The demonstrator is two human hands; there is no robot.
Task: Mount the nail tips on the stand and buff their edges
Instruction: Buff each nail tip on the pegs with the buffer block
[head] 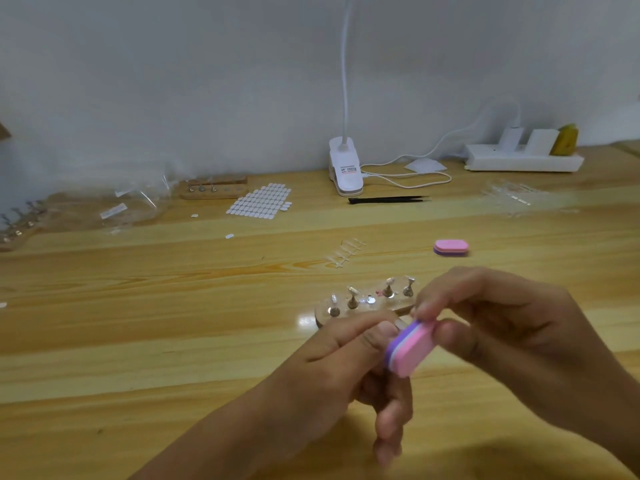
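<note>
A pink-and-purple buffer block (410, 348), oblong with rounded ends, is pinched at its upper end by the curled fingers and thumb of the right hand (502, 327). Its purple edge is laid against a clear nail tip (401, 324), blurred, which is pinched between thumb and forefinger of the left hand (346, 362). Just beyond the fingers, a clear stand (367, 303) is seen on the wooden tabletop (173, 323), with four metal pegs upright in it. Farther beyond, a second buffer block (451, 247) is laid flat. Far left of the fingers, clear plastic bags (114, 206) are heaped; their contents cannot be made out. The label on the white clip lamp (345, 171) is too small to be read.
</note>
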